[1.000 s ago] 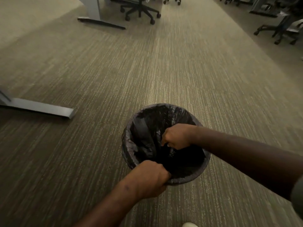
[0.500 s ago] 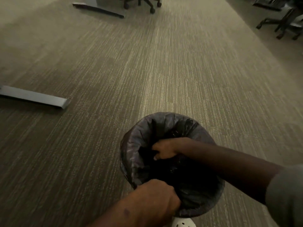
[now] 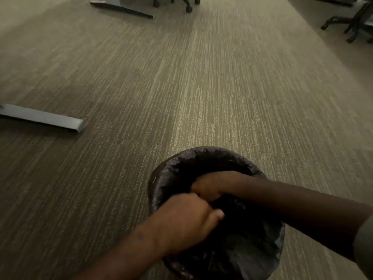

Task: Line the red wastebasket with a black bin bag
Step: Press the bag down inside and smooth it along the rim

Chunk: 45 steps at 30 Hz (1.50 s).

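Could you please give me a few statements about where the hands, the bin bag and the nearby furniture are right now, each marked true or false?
1. The black bin bag is folded over the wastebasket's rim. True.
2. Both hands are inside the bag's opening. True: the left hand and right hand meet there.
3. The wastebasket stands on a table. False: it stands on the carpet.
4. A grey metal desk foot lies to the left. True.
5. The right hand is resting on the carpet. False: it is in the bag.
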### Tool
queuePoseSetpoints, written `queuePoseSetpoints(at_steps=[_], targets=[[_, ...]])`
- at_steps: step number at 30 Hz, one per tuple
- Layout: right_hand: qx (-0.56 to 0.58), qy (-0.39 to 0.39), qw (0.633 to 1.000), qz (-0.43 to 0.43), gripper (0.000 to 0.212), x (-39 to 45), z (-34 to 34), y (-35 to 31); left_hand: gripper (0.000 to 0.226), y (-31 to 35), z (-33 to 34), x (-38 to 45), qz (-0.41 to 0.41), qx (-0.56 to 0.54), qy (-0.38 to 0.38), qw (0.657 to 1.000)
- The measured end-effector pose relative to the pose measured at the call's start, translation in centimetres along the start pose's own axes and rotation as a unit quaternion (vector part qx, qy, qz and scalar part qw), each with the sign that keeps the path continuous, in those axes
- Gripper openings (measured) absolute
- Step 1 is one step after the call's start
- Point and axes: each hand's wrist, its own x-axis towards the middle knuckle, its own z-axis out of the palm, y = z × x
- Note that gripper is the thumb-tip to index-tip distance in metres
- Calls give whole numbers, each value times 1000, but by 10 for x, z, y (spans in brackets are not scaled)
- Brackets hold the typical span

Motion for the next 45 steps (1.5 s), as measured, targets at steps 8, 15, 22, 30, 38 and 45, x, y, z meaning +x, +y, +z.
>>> queuePoseSetpoints(at_steps=[8, 15, 22, 30, 38, 45], targets=[[-205, -91, 974, -13, 65, -9, 76, -18, 58, -51, 37, 38, -192, -97, -53, 975], [-139, -138, 979, 60, 73, -12, 93, 15, 79, -63, 45, 42, -252, -76, -12, 965], [-63, -189, 978, 63, 65, -4, 75, -1, 48, -55, 38, 36, -214, -84, 31, 973], [-96, 33, 995, -7, 43, -9, 18, -18, 23, -50, -5, 33, -91, -105, 291, 947], [-59, 246, 964, -85, 37, -66, -28, -6, 47, -84, -8, 33, -128, -50, 249, 959], [8, 442, 891, 103, 48, -77, -49, 39, 6, -101, -13, 32, -214, -109, 213, 947]])
